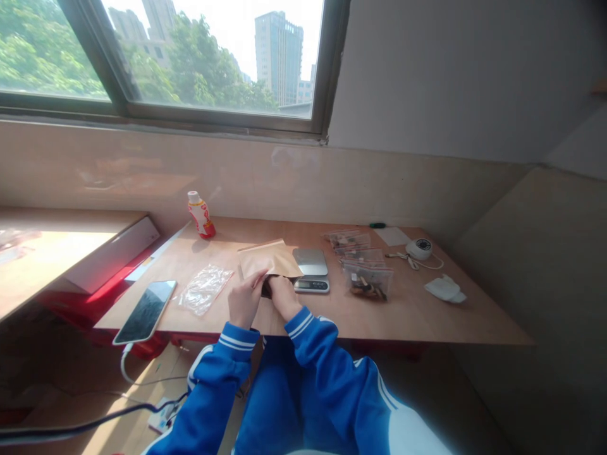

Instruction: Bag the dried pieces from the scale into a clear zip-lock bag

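Observation:
A brown kraft paper bag is in front of me near the table's front edge, its opening turned toward me. My left hand pinches the left side of the bag's opening between thumb and fingers. My right hand is at the mouth of the bag; its fingertips are hidden inside or behind the paper. Something dark shows between the two hands, too small to name. Just right of the bag, partly covered by it, sits a digital scale with a silver plate and a small display.
On the table lie a clear plastic bag and a phone on a charging cable. A red-and-white bottle stands behind. To the right are several zip bags of parts, a white round device and a crumpled tissue.

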Demonstrator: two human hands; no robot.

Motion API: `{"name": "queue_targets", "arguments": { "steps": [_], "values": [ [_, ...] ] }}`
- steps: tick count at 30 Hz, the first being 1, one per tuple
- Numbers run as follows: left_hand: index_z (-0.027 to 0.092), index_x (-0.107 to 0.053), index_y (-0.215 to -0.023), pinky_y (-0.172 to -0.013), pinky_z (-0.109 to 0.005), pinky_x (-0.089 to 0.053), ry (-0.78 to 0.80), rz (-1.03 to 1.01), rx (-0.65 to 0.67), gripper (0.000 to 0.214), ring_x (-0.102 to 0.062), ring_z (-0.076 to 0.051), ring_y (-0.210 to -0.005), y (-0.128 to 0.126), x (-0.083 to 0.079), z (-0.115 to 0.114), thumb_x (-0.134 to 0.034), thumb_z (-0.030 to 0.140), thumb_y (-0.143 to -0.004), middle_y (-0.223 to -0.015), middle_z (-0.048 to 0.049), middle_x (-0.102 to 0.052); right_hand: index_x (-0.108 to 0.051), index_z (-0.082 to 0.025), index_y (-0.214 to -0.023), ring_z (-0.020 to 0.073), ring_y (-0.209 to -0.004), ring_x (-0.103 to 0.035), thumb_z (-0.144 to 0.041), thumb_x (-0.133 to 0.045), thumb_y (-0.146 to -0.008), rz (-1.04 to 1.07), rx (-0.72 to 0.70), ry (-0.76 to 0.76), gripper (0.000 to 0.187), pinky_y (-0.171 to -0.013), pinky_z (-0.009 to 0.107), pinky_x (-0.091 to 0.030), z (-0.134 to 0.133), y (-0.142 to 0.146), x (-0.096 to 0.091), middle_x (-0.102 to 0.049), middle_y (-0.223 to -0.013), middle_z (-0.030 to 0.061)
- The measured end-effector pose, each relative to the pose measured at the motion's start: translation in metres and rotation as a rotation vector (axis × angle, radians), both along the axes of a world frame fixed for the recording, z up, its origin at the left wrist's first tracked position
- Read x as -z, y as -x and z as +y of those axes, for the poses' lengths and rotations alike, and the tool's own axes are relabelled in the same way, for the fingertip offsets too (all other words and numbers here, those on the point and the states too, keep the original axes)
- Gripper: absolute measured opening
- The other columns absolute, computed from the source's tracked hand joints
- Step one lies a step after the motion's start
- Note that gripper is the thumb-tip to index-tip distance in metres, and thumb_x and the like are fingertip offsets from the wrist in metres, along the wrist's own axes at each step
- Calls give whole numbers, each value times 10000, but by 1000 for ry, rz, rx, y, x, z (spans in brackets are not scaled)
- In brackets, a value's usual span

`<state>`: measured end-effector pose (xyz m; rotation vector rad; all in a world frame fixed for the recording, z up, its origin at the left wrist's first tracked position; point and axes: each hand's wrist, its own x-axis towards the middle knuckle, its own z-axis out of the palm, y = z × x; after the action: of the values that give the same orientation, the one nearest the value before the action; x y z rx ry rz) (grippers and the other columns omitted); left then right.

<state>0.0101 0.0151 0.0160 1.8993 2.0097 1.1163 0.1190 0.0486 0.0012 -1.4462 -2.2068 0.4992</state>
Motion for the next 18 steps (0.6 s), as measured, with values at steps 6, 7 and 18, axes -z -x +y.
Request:
{"name": "queue_targets", "arguments": {
  "steps": [6, 7, 18],
  "values": [
    [275, -696, -1009, -679, -245, -465, -10, -17, 56, 278, -660, -195, -798, 6, -6, 10, -496, 367, -840, -866, -22, -732, -626, -132, -1024, 209, -920, -612, -55, -415, -877, -156, -73, -120, 269, -823, 307, -477, -9, -17, -2, -655, -965, 114],
    [274, -698, -1005, -679, -247, -466, -9, -21, 69, 277, -662, -195, -794, 7, -8, 12, -502, 370, -836, -865, -23, -733, -617, -141, -1048, 201, -952, -600, -57, -411, -881, -133, -86, -150, 279, -848, 301, -468, -10, -21, -4, -646, -992, 107],
    [273, -707, -994, -577, -231, -427, 40, 29, 33, 278, -662, -196, -704, 10, -24, 37, -525, 390, -819, -805, -27, -734, -648, -198, -1008, 166, -912, -600, -143, -497, -874, 260, -232, -157, 209, -838, 297, -474, -7, -68, -24, -654, -993, 50]
  ]
}}
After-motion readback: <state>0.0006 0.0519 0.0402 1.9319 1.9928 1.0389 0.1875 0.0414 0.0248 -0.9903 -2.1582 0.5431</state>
